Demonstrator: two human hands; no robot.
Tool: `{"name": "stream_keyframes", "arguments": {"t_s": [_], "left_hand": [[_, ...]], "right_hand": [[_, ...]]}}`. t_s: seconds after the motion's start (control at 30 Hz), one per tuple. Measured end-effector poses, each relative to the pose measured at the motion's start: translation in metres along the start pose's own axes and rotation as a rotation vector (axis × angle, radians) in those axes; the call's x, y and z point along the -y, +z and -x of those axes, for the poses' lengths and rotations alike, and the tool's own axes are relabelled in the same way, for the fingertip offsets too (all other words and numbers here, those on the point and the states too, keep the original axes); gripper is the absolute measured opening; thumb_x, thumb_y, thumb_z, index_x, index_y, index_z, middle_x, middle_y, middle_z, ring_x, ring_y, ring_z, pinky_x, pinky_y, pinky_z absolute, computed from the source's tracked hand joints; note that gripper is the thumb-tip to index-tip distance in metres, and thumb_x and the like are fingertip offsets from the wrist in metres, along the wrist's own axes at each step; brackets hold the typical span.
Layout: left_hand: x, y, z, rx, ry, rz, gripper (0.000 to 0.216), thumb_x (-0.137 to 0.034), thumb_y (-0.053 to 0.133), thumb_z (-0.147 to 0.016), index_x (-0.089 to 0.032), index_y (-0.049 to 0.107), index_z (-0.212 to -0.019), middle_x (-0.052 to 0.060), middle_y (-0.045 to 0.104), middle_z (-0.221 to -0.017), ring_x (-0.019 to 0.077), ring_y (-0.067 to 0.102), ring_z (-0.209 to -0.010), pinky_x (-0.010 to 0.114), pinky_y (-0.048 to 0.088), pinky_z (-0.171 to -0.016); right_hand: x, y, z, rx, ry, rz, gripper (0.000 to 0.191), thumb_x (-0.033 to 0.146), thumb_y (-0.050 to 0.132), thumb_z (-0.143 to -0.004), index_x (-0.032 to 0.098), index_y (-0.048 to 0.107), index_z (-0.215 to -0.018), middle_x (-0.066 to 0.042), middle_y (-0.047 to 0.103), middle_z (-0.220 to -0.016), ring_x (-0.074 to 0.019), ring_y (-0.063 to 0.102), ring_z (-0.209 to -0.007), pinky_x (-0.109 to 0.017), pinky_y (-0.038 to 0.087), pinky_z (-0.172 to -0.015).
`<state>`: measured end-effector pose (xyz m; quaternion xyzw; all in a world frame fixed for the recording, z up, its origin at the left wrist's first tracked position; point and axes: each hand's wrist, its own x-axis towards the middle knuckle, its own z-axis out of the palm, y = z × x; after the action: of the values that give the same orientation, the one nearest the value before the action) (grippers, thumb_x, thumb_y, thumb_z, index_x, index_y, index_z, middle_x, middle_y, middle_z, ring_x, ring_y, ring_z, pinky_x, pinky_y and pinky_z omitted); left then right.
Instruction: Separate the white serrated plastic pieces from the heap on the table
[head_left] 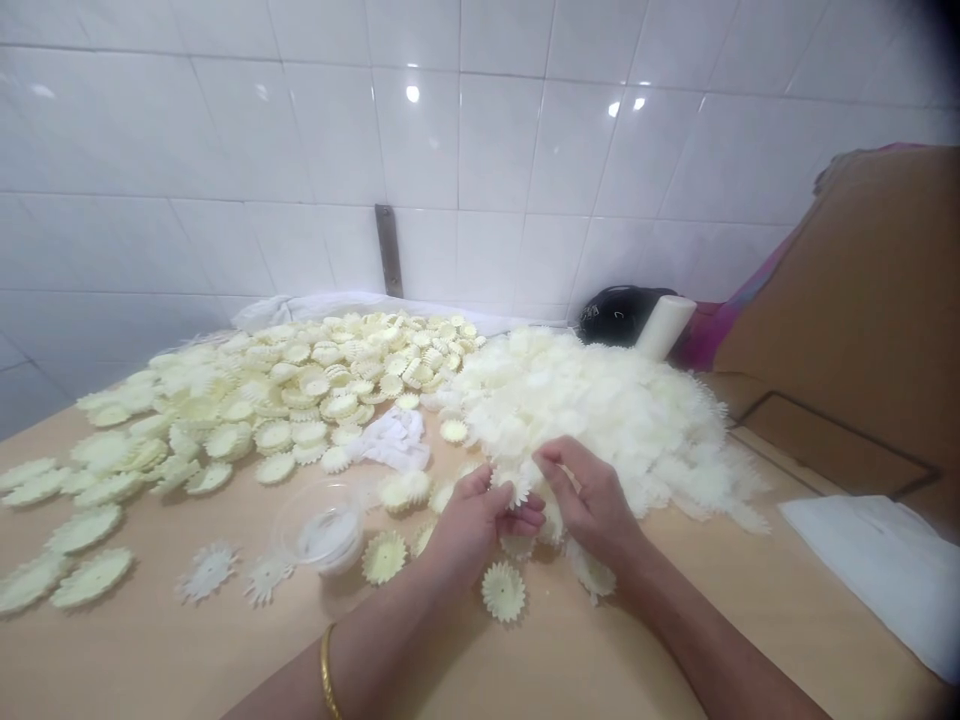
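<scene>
"Disc (517, 489): where was it?"
"Pinched in your left hand (476, 515), beside your right hand (598, 492), whose grip I couldn't tell; the pale pile (600, 405) lay just beyond both."

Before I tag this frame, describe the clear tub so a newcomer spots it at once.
On the table, find the big left-hand heap of cream notched discs. The clear tub sits just in front of it, left of the left hand. It is the see-through round container with white contents; its neighbours are notched discs.
</scene>
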<state>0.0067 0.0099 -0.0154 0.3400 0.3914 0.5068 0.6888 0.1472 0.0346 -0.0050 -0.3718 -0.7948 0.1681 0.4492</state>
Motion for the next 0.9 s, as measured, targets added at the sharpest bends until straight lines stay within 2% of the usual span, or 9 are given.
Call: {"name": "stream_keyframes", "arguments": {"t_s": [0.2, 0.33, 0.43, 0.67, 0.83, 0.9], "left_hand": [[0.007, -0.004, 0.001, 0.01, 0.009, -0.083, 0.025, -0.036, 0.059, -0.071, -0.014, 0.056, -0.082, 0.004, 0.058, -0.061, 0.0103, 0.053, -0.048, 0.023, 0.042, -0.048], [0.008, -0.007, -0.001, 0.023, 0.024, -0.051, 0.025, -0.034, 0.064, -0.067, -0.012, 0.058, -0.077, 0.003, 0.057, -0.06, 0.0082, 0.051, -0.048, 0.021, 0.04, -0.048], [0.006, -0.008, -0.002, 0.051, 0.001, -0.06, 0.023, -0.032, 0.063, -0.068, -0.011, 0.059, -0.076, 0.005, 0.058, -0.06, 0.0097, 0.053, -0.05, 0.023, 0.042, -0.052], [0.001, -0.005, 0.001, -0.014, 0.011, -0.154, 0.022, -0.032, 0.064, -0.066, -0.013, 0.053, -0.063, 0.002, 0.056, -0.052, 0.0102, 0.052, -0.045, 0.023, 0.04, -0.049], [0.001, -0.001, 0.003, -0.075, 0.031, -0.133, 0.025, -0.035, 0.063, -0.067, -0.014, 0.05, -0.061, 0.002, 0.056, -0.05, 0.0076, 0.048, -0.041, 0.021, 0.036, -0.045], [0.001, -0.002, 0.002, -0.09, 0.05, -0.131, 0.024, -0.035, 0.062, -0.068, -0.014, 0.051, -0.063, 0.001, 0.055, -0.05, 0.0066, 0.046, -0.041, 0.02, 0.034, -0.044]], "right_hand": [[0.005, 0.001, 0.001, 0.097, 0.068, -0.037, 0.014, 0.024, 0.041, -0.084, 0.017, 0.052, -0.08, -0.003, 0.053, -0.073, -0.0141, 0.051, -0.067, -0.025, 0.04, -0.062], [0.008, 0.003, 0.002, 0.216, 0.135, -0.097, 0.015, 0.027, 0.042, -0.084, 0.017, 0.054, -0.083, -0.003, 0.056, -0.077, -0.0139, 0.053, -0.07, -0.025, 0.041, -0.064], [0.007, 0.003, 0.002, 0.249, 0.176, -0.115, 0.018, 0.027, 0.04, -0.085, 0.017, 0.053, -0.078, -0.002, 0.056, -0.072, -0.0132, 0.052, -0.067, -0.024, 0.04, -0.063], [0.009, 0.0, 0.002, 0.196, 0.195, -0.107, 0.021, 0.025, 0.038, -0.085, 0.017, 0.051, -0.071, 0.0, 0.053, -0.064, -0.012, 0.05, -0.06, -0.023, 0.039, -0.056], [0.01, -0.001, 0.001, -0.003, 0.132, -0.104, 0.011, 0.024, 0.044, -0.083, 0.017, 0.052, -0.081, -0.002, 0.055, -0.075, -0.0138, 0.052, -0.071, -0.025, 0.041, -0.065], [0.011, -0.001, 0.001, -0.02, 0.115, -0.103, 0.01, 0.024, 0.045, -0.082, 0.018, 0.052, -0.08, -0.002, 0.055, -0.074, -0.0139, 0.052, -0.071, -0.025, 0.041, -0.065]]}}
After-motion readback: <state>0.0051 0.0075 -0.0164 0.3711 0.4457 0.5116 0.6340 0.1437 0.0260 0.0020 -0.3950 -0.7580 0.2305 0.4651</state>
